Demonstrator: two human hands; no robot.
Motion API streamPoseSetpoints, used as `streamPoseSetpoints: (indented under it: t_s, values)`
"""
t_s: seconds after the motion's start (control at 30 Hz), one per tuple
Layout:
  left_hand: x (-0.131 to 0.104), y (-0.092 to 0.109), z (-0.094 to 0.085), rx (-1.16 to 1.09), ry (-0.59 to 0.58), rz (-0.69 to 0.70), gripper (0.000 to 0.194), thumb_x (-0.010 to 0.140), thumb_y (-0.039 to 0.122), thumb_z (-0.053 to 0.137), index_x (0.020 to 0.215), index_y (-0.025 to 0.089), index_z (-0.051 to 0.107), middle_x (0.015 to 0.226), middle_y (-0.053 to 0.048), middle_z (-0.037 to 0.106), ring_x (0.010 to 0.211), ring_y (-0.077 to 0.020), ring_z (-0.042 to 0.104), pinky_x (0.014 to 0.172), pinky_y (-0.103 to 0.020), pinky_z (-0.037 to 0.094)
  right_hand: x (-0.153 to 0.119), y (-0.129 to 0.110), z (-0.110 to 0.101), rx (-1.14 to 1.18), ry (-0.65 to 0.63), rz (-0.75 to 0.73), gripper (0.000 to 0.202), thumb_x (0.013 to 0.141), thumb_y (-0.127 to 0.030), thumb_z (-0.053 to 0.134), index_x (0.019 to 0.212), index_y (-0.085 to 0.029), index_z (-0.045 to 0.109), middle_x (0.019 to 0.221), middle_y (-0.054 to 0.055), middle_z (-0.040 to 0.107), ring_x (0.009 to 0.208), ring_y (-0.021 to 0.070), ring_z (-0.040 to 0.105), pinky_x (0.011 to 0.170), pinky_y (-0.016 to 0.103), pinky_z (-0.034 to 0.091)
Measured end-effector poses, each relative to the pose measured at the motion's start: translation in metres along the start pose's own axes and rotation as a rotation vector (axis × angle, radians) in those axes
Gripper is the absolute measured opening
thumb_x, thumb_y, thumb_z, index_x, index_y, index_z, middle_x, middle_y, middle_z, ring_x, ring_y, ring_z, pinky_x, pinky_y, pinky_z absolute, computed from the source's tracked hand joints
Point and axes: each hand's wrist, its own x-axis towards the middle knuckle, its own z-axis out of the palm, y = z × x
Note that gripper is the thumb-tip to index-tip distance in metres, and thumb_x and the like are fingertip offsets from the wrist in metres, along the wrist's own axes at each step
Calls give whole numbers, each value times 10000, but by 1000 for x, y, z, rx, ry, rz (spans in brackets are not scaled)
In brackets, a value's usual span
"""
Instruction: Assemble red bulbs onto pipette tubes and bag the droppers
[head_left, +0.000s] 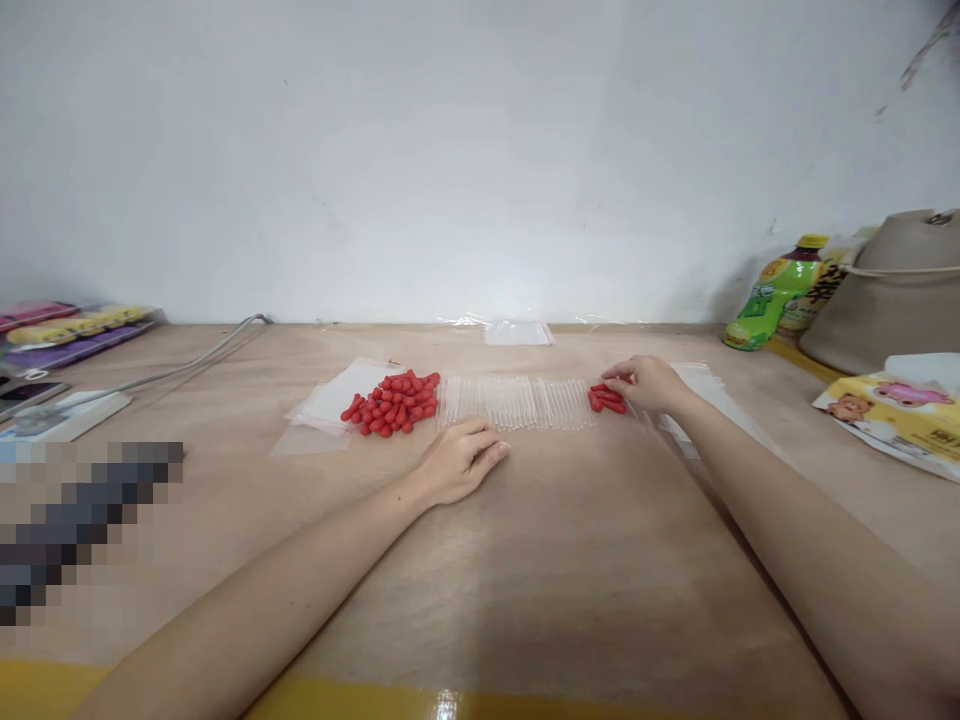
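Observation:
My left hand (461,460) rests on the table at the near edge of a row of thin clear tubes (510,402). Its thumb stands a little apart from the loosely bent fingers, and nothing shows in them. To the left of that row lies a pile of red rubber bulbs (394,403). At the row's right end is a smaller group of red rubber bulbs (609,403). My right hand (641,384) reaches over this group, its thumb and fingertips closed at the uppermost bulb. Clear slivers show under this hand; their full shape is hidden.
Clear plastic bags (322,400) lie beside the big pile, with more bags (697,390) behind my right wrist. Another bag (517,333) is by the wall. A green bottle (772,295), a beige bag (885,290) and a yellow packet (900,410) stand right; a cable (187,365) runs left.

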Motion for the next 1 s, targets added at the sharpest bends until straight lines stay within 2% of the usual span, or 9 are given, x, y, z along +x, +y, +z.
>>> streamPoseSetpoints:
  t_s: [0.1, 0.33, 0.43, 0.53, 0.63, 0.73, 0.8, 0.9, 1.0]
  values:
    - [0, 0, -1, 2, -2, -6, 306, 896, 284, 346, 796, 142, 599, 799, -57, 570, 768, -158, 534, 709, -283, 423, 2, 1, 2, -59, -28, -89, 249, 768, -267, 487, 901, -219, 691, 802, 55, 628, 779, 171, 538, 699, 263, 388]
    - [0, 1, 0, 31, -7, -5, 294, 895, 277, 350, 814, 146, 600, 805, -54, 572, 780, -157, 533, 717, -277, 419, 7, -1, 9, -108, -11, -78, 168, 755, -253, 525, 796, -204, 681, 808, 63, 565, 811, 177, 507, 724, 276, 380]
    - [0, 0, 1, 66, 60, -2, 252, 879, 266, 387, 821, 154, 605, 823, -51, 578, 793, -160, 521, 742, -292, 409, 7, -6, 6, -137, 17, -77, 141, 750, -223, 522, 759, -193, 660, 867, 70, 562, 842, 188, 488, 731, 289, 371]
    - [2, -5, 0, 154, 191, -53, 178, 834, 247, 455, 804, 158, 606, 836, -49, 580, 809, -173, 504, 773, -320, 392, 5, -14, -3, -152, 115, -89, 132, 753, -201, 502, 751, -184, 633, 898, 69, 578, 860, 208, 472, 742, 314, 360]
    - [11, -12, -5, 292, 267, -211, 133, 788, 219, 485, 754, 158, 597, 807, -56, 559, 825, -197, 484, 777, -333, 385, -4, -36, -11, -30, 214, -103, 134, 783, -236, 479, 775, -178, 599, 815, 57, 601, 815, 205, 484, 711, 314, 372]
    - [29, -19, -7, 426, 245, -391, 139, 758, 256, 496, 758, 161, 597, 839, -77, 542, 869, -230, 470, 782, -349, 379, -26, -72, -9, 167, 305, -149, 167, 824, -284, 443, 832, -186, 578, 816, 55, 606, 780, 190, 515, 672, 303, 396]
    - [43, -22, -4, 484, 206, -513, 205, 747, 329, 499, 795, 161, 606, 890, -96, 537, 900, -255, 463, 800, -374, 363, -47, -99, -3, 233, 340, -248, 159, 832, -269, 441, 888, -184, 564, 848, 63, 608, 797, 192, 533, 694, 316, 410]
    - [63, -24, 4, 555, 141, -638, 325, 729, 425, 482, 827, 145, 616, 950, -128, 525, 958, -289, 439, 831, -402, 329, -74, -126, 8, 258, 313, -398, 186, 830, -204, 434, 983, -169, 534, 892, 87, 600, 819, 192, 543, 709, 315, 428]
    - [74, -24, 11, 600, 90, -698, 409, 716, 471, 463, 850, 120, 625, 992, -152, 515, 1001, -303, 413, 859, -401, 299, -87, -132, 16, 320, 251, -470, 225, 849, -182, 396, 1052, -184, 492, 919, 76, 588, 825, 178, 543, 717, 305, 438]
